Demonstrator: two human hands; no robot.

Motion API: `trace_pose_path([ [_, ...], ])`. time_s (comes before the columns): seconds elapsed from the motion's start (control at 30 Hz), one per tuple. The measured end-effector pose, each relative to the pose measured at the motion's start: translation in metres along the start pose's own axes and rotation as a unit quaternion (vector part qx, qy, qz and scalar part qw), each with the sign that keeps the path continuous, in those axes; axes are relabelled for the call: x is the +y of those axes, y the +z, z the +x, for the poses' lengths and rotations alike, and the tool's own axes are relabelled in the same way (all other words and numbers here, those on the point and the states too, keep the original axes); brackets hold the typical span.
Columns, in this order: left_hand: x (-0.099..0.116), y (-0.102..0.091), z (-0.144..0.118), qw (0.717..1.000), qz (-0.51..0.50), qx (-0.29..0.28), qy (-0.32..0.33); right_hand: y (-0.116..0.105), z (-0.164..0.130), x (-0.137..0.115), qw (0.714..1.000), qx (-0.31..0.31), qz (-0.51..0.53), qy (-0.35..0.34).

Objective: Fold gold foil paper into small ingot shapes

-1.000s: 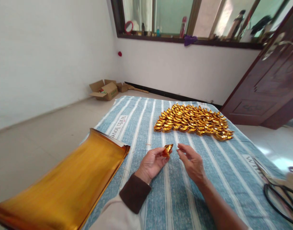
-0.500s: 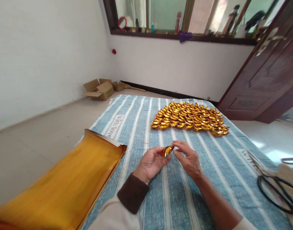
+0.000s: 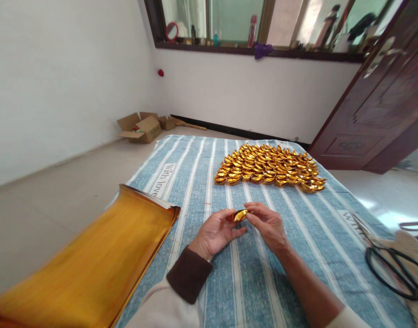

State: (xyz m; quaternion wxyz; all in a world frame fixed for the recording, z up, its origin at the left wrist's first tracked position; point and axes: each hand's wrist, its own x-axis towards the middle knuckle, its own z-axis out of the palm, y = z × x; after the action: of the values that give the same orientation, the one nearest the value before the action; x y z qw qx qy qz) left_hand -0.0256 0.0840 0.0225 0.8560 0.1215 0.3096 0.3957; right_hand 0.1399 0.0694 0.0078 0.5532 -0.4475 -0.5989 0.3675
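A small folded gold paper ingot [image 3: 241,215] is held in the air above the striped tablecloth [image 3: 195,182]. My left hand [image 3: 218,231] grips its left end between thumb and fingers, the palm turned up. At its right end, the thumb and forefinger of my right hand [image 3: 267,226] pinch the tip. Beyond my hands, many finished gold ingots [image 3: 268,166] sit packed in tight rows. A thick stack of gold foil paper sheets [image 3: 93,255] lies to the left of my left hand, its far edge showing white layers.
Black-handled scissors [image 3: 393,269] lie on a beige cloth [image 3: 405,255] at the right edge. Past the table stand an open cardboard box [image 3: 145,130] on the floor and a dark red door [image 3: 366,105]. Bottles and a mirror [image 3: 171,32] line the window sill.
My right thumb and forefinger have closed onto the ingot's right tip, where they were slightly apart before. The ingot has turned a little toward level. The view has shifted slightly.
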Motion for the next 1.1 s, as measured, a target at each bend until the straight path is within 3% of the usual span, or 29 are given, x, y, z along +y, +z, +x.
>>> trace_pose_path([
  [0.27, 0.002, 0.001, 0.0, 0.996, 0.087, -0.008, -0.033, -0.001, 0.002, 0.0, 0.989, 0.04, 0.078, 0.122],
  [0.53, 0.0, 0.004, -0.001, 0.998, 0.051, -0.026, -0.012, 0.003, 0.005, -0.003, 0.971, 0.095, 0.119, 0.182],
  [0.87, -0.007, 0.008, -0.001, 0.999, 0.041, -0.009, 0.031, 0.005, 0.004, 0.0, 0.969, 0.102, 0.113, 0.195],
  [1.1, -0.009, 0.01, -0.001, 0.998, 0.041, 0.013, 0.049, 0.004, 0.003, 0.001, 0.98, 0.088, 0.078, 0.163],
])
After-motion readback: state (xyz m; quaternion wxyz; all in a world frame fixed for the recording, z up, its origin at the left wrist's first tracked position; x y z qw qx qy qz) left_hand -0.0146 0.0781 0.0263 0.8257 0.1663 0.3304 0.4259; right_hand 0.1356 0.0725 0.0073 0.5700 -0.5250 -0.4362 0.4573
